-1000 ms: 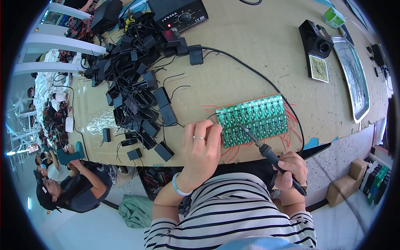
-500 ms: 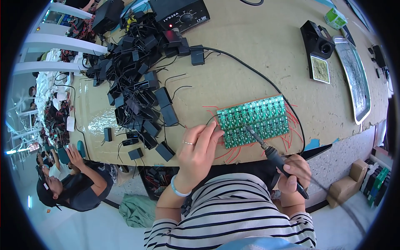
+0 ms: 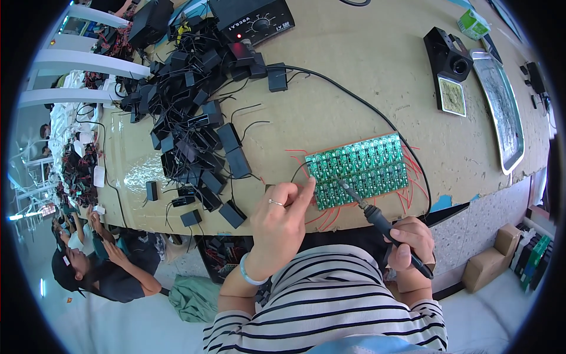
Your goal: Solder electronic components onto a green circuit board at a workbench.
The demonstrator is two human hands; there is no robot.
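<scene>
A panel of green circuit boards [image 3: 380,159] lies near the table's front edge, with red wires sticking out around it. My right hand [image 3: 411,241] is closed round a black soldering iron [image 3: 380,223], whose tip is at the panel's left half; whether it touches cannot be made out. My left hand [image 3: 279,221] is by the panel's left edge, index finger stretched to the board and the other fingers curled. A dark corner shows behind those curled fingers, but what they hold is mostly hidden. Beside the fingertip, a thin black wire [image 3: 296,170] arcs to the panel's upper left corner.
A heap of black plastic cases [image 3: 191,118] with wires covers the left. Behind it stands a black soldering station [image 3: 253,20]; its cable [image 3: 354,97] curves round the panel. An iron stand [image 3: 449,65] and a metal tray [image 3: 501,112] are at right. Another person [image 3: 112,265] sits left.
My left index finger has straightened out onto the panel's edge, while the hand shifted slightly down. My right hand and the iron's tip moved a little left.
</scene>
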